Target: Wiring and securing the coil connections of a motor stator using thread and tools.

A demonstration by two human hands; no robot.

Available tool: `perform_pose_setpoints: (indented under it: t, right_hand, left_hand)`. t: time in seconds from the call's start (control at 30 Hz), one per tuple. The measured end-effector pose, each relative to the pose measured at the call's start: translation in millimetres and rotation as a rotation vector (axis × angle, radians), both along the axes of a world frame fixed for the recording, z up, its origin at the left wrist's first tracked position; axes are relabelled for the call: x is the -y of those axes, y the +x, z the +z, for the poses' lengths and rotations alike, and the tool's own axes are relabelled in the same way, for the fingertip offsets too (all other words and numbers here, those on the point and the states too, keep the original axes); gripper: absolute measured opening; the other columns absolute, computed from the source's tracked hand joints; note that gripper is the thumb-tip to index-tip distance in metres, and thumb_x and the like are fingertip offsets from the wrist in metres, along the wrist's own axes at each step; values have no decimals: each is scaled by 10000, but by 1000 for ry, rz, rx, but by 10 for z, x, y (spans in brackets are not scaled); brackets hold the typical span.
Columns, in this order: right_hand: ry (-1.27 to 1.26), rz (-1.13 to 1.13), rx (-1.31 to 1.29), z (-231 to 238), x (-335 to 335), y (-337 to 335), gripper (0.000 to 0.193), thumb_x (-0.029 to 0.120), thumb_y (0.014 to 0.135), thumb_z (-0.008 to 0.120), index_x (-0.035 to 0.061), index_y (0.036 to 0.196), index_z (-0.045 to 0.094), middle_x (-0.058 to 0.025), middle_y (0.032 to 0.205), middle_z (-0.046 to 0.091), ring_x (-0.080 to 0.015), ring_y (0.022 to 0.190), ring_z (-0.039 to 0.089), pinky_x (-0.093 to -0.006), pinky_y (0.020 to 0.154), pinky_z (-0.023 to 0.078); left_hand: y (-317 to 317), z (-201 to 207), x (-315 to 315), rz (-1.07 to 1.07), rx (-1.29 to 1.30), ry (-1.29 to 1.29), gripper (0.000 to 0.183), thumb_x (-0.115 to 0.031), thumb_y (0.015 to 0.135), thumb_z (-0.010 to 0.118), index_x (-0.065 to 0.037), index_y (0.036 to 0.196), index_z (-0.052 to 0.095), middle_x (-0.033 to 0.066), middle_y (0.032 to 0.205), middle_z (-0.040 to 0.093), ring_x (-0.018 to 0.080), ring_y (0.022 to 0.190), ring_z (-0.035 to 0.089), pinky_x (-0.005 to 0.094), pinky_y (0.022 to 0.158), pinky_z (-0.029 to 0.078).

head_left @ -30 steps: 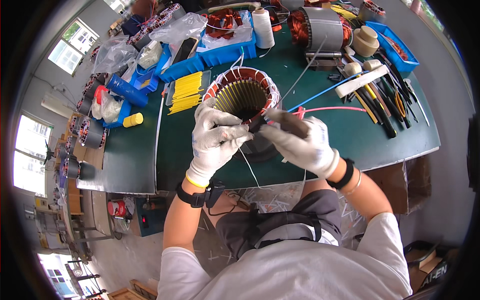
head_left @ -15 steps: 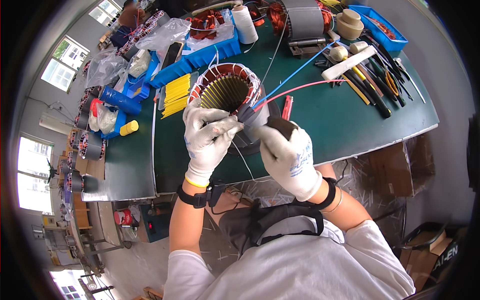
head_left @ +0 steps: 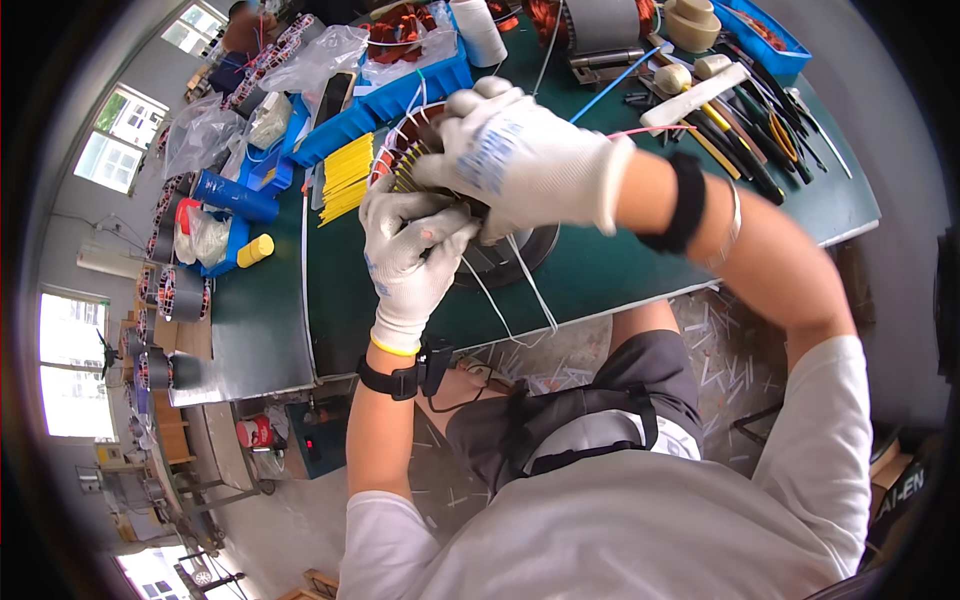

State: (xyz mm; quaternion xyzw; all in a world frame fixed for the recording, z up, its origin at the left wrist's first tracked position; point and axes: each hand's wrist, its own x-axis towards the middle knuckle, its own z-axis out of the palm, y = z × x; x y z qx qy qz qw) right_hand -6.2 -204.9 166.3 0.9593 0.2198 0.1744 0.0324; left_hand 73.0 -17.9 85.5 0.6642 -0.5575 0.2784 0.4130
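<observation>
A motor stator (head_left: 379, 163) stands on the green bench, copper windings bound with white cord around its rim and yellow strips lining its bore. At its near rim my left hand (head_left: 410, 240), in a white glove, has thumb and forefinger pinched together; what lies between them is hidden. My right hand (head_left: 510, 150), also gloved, reaches across the stator's top with curled fingers, covering most of the opening. Whatever those fingers hold is out of sight. White cord (head_left: 532, 280) hangs in loops below the hands to the bench edge.
Yellow strips (head_left: 346, 180) lie left of the stator, beside blue bins (head_left: 385, 115). A thread cone (head_left: 478, 35) and another stator (head_left: 605, 30) stand farther back. Mallets and hand tools (head_left: 735, 150) cover the right side. Blue and pink leads (head_left: 615, 85) stick out behind my right hand.
My right hand has swung up and left from the stator's near right side to over its top. The dark item seen in it before is hidden. My left hand stays at the rim.
</observation>
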Motion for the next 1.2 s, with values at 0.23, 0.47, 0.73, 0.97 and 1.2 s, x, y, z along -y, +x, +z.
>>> perform_pose_setpoints:
  t: [0.23,0.47,0.73,0.97,1.2]
  right_hand:
    - [746,148,-367,77,97,51,620,368,771,794,52,1282,637,-159,1182,689,-296,1110,658,-391,975,481]
    - [470,-293,-82,-570,17,-817,198,30,882,584,28,1072,641,-180,865,672,-347,732,671,-427,638,539]
    - [942,-13,48,-715,-41,-1252,322,60,884,637,8,1200,607,-161,924,668,-294,873,661,-381,775,519]
    - [832,-547,-632,-2603,662,-3949,172,158,832,688,11,916,723,-109,781,693,-281,744,659,-410,683,506]
    - [-36,-1542,-1510,-3499,1019,-6512,331,306,984,567,137,1231,708,-79,1346,650,-262,1235,618,-378,1012,510]
  left_hand:
    - [2,17,6,13,-3,-15,179,-96,708,830,-178,853,767,-38,875,661,189,889,599,456,1027,412]
    - [14,-3,-24,-45,33,23,215,-72,727,859,-117,891,727,27,906,693,206,862,625,533,1095,365]
    - [1,21,-32,-69,22,18,144,-111,781,832,-129,882,730,20,885,688,197,867,624,562,1109,332]
    - [46,13,-31,-35,25,38,235,-84,650,864,-189,833,762,-49,882,666,190,877,609,461,1012,407]
    - [101,3,-25,-75,11,8,237,-101,655,863,-183,859,773,-41,869,665,189,867,606,460,987,427]
